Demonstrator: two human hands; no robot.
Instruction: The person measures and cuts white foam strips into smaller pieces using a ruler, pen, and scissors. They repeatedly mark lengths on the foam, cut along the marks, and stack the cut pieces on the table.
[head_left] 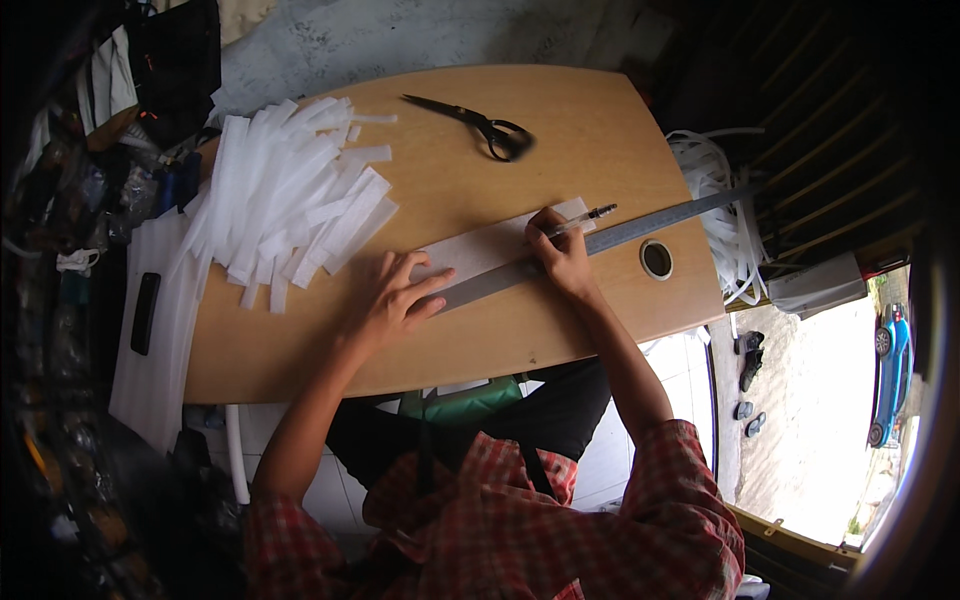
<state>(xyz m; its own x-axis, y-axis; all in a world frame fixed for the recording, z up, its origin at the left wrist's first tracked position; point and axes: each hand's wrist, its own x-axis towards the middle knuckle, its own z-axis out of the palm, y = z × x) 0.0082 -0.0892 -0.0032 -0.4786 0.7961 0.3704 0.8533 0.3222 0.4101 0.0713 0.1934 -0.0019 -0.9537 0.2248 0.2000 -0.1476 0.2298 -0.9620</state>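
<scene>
Hands number two, both on the work at the middle of the light wooden tabletop point(560, 130). Left hand point(392, 298) lies open, palm down with fingers spread, pressing on the left end of one long grey metal ruler point(640, 232) and touching the near corner of one flat white rectangular strip point(480, 250). Right hand point(562, 255) is closed around one clear-barrelled pen point(583, 219), whose tip points right and sits just above the ruler's upper edge, at the right end of the white strip. The strip lies directly beside the ruler along its far edge, and both run diagonally, rising to the right, with the ruler's far end overhanging the table edge. One round cable hole point(657, 259) sits in the tabletop just below the ruler, right of the right hand. One heap of cut white strips point(290, 190), too many and too overlapped to count, covers the left part of the table. One pair of black-handled scissors point(480, 122) lies closed near the far edge, well apart from both hands. Off the right edge hangs one tangle of white bands point(715, 195).
</scene>
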